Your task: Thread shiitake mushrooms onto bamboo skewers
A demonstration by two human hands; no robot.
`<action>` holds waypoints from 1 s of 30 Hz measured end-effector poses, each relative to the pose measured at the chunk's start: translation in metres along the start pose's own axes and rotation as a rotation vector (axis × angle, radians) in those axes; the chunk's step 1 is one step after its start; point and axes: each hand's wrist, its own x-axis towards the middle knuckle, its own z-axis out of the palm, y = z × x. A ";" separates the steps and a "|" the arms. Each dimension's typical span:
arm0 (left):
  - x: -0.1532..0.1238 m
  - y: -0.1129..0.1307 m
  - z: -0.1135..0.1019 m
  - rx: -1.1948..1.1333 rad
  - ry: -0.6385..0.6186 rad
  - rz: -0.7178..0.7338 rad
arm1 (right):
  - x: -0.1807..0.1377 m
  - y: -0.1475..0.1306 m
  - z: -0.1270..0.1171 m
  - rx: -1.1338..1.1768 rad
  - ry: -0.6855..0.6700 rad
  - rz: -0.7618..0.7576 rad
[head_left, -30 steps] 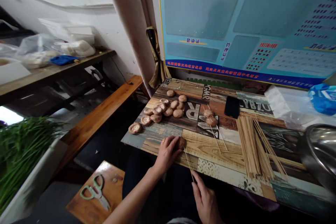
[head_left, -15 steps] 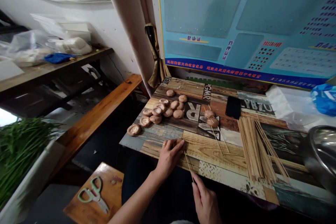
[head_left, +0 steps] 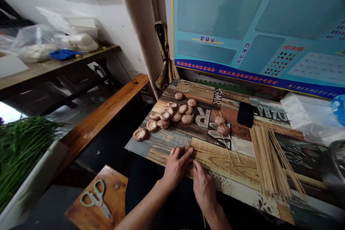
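Note:
My left hand (head_left: 175,167) presses a brown mushroom (head_left: 188,148) against the table near its front edge, and the fingers hide most of the cap. A bamboo skewer (head_left: 204,220) is pinched in my right hand (head_left: 204,187), close by on the right. Its lower end shows under my wrist, and a thin tip pokes out beyond the mushroom. Loose mushrooms (head_left: 176,116), several of them gills up, lie in a group at the left of the table. Two mushrooms (head_left: 223,130) with skewers through them rest farther right. A bundle of bamboo skewers (head_left: 265,161) is spread beyond those.
The patterned table (head_left: 172,136) also carries a black phone (head_left: 245,114), clear plastic bags (head_left: 304,115) and a metal bowl (head_left: 340,161) at the right edge. Green-handled scissors (head_left: 95,197) lie on a wooden stool (head_left: 107,176). Leafy greens (head_left: 24,158) fill a container at far left.
My right hand has moved up along the skewer's line towards my left hand. The skewer's tip now sticks out past the mushroom. The view has shifted slightly.

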 end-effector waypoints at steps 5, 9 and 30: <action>0.010 -0.005 -0.004 -0.047 -0.063 -0.004 | 0.013 0.008 0.001 -0.059 -0.005 -0.039; 0.062 -0.026 0.000 -0.088 -0.001 -0.061 | 0.007 0.017 -0.007 -0.083 0.017 -0.101; 0.073 -0.039 0.001 -0.059 -0.297 -0.072 | -0.028 0.036 -0.025 -0.055 0.215 -0.176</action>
